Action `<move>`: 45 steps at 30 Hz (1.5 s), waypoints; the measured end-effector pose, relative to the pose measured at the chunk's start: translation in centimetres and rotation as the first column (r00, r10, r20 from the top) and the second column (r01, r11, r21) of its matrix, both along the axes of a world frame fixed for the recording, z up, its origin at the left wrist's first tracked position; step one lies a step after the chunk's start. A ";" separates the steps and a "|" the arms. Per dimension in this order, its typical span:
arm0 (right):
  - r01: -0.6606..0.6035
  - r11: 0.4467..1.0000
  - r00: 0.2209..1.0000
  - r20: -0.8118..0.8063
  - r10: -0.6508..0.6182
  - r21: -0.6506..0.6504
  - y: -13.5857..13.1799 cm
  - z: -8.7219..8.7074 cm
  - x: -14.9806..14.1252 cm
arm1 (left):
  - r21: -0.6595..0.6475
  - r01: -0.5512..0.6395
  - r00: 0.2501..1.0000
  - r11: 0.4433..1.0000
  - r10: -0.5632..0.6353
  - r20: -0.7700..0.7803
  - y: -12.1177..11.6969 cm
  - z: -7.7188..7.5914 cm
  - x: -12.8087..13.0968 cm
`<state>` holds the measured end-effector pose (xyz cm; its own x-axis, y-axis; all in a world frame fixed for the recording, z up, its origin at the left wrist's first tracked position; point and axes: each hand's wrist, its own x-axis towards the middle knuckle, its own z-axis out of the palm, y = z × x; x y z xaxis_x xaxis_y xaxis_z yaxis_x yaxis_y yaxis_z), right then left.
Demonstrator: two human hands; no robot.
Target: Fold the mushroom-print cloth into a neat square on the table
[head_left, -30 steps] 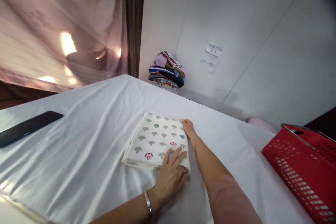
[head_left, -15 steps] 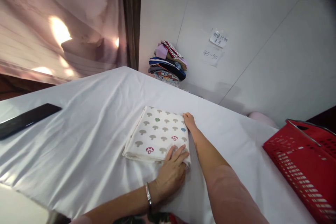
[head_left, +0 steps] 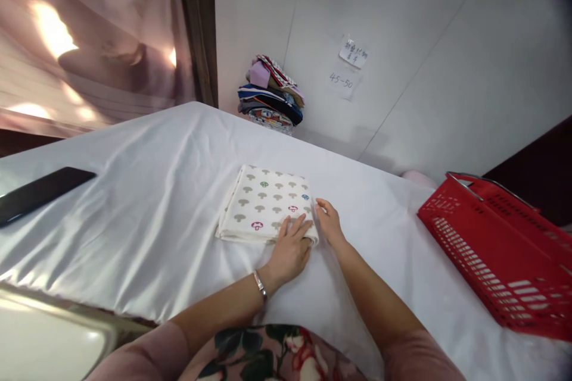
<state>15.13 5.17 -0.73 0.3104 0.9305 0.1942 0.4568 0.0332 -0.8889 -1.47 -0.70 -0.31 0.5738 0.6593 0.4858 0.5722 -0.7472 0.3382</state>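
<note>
A folded white cloth [head_left: 263, 199] with grey mushroom prints and a few coloured ones lies on the white-covered table in front of me. My left hand [head_left: 291, 250] rests on its near right corner, fingers spread over the top layer. A metal bracelet circles that wrist. Just off the cloth's right edge is my right hand [head_left: 329, 221], its fingers slightly bent and apart, with nothing visible in it. Whether its fingertips touch the edge is hard to tell.
To the right stands a red plastic basket [head_left: 482, 250] with a metal handle. A dark phone-like slab [head_left: 44, 190] lies at the left. Folded fabrics [head_left: 270, 95] are stacked past the far edge, against the wall. A pale chair [head_left: 49, 333] is at the lower left.
My right hand has come back from the cloth's far right corner along its right edge toward me. My left hand stays on the near corner. The camera view has shifted.
</note>
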 end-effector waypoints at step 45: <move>-0.214 0.962 0.702 0.711 0.032 0.168 -7.3 -0.3 -3.4 | 0.168 0.110 0.992 0.980 -0.118 0.035 3.7 1.2 -4.4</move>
